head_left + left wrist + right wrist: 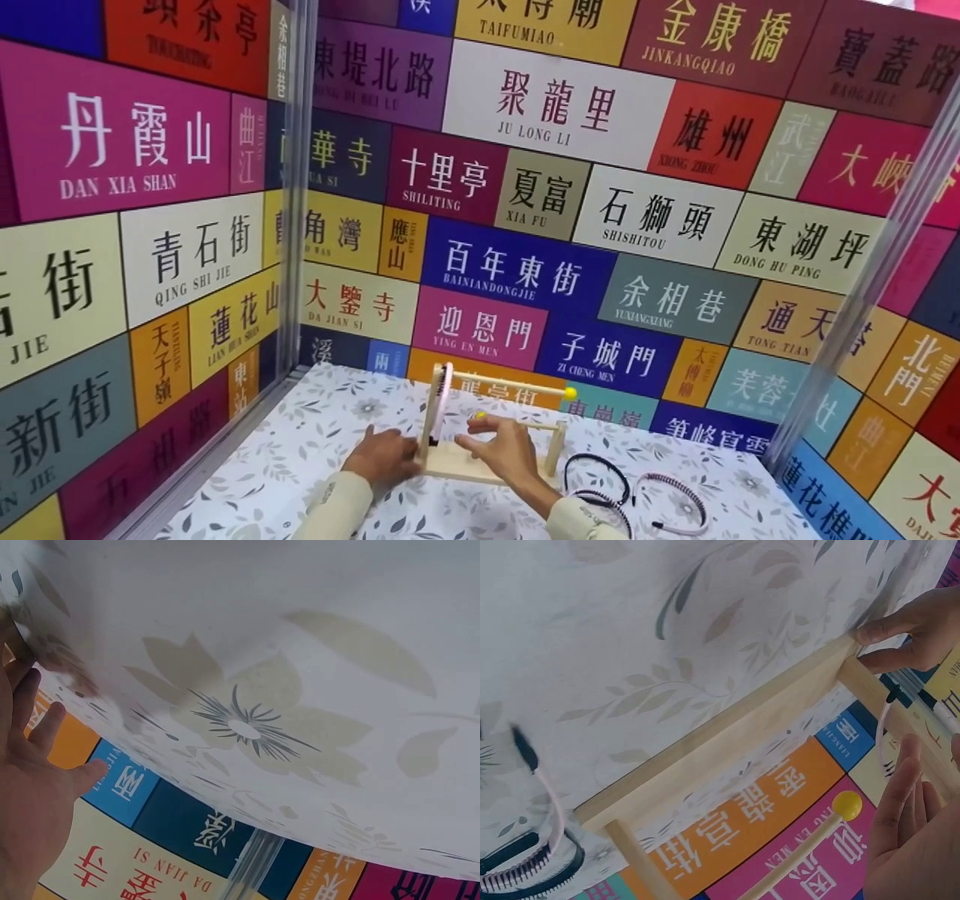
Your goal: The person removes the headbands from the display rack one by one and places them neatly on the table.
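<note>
A pale wooden rack (450, 463) stands on the table, its dowels tipped with yellow balls. A pink headband (448, 390) with dark ends hangs over the upper dowel (510, 381), close to the left post. My left hand (381, 456) holds the left end of the rack's base, thumb and finger at its corner in the right wrist view. In front of the rack, my right hand (504, 450) has its fingers extended beside the headband's lower part, with nothing visible in them. The lower yellow ball (847, 805) is just beyond that hand.
Right of the rack lie a black headband (598, 459), a pink headband (701, 491) and a dark toothed headband (611, 501). The table (255, 465) wears a leaf-patterned white cover. Panels of coloured signs (517, 270) rise behind it, with metal frame posts (296, 225) at the corners.
</note>
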Motion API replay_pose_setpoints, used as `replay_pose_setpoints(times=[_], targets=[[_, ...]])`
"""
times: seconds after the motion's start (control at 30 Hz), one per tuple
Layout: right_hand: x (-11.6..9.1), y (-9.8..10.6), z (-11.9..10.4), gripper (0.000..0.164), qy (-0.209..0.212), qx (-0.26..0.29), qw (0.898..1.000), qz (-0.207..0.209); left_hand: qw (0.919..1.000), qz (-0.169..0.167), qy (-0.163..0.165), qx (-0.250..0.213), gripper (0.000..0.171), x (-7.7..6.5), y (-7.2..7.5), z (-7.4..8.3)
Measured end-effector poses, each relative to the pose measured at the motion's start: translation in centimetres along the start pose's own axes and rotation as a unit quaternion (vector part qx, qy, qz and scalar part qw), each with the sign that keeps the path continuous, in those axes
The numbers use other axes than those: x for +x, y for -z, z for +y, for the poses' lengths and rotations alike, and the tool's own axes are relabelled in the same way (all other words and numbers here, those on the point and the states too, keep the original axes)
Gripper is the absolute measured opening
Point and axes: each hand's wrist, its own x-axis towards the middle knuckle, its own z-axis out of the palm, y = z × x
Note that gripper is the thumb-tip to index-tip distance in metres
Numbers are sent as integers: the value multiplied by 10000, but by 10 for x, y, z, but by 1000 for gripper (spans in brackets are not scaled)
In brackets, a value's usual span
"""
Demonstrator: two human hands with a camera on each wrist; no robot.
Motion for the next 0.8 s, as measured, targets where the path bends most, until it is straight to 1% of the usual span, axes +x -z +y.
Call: replay_pose_setpoints(times=[0.1, 0.2, 0.33, 0.43, 0.53, 0.63, 0.8], targets=[[3, -6, -4, 33, 11, 71, 10000, -9, 10000, 55, -22, -48, 26, -1, 1, 0], [5, -15, -8, 30, 21, 118, 9999, -4, 9996, 227, -138, -19, 24, -5, 1, 1], [8, -25, -12, 28, 34, -20, 10000, 73, 9965, 660, -501, 120, 19, -17, 3, 7], [10, -32, -15, 28, 102, -129, 9997, 158, 9934, 891, -689, 206, 18, -24, 5, 10], [11, -36, -19, 27, 129, -231, 9993, 262, 9934, 867, -716, 227, 20, -26, 6, 12], [13, -39, -21, 27, 84, -365, 9987, 358, 9937, 822, -720, 248, 22, -24, 7, 11], [16, -42, -21, 22, 37, -434, 9984, 372, 9955, 700, -583, 262, 23, -23, 9, 10]])
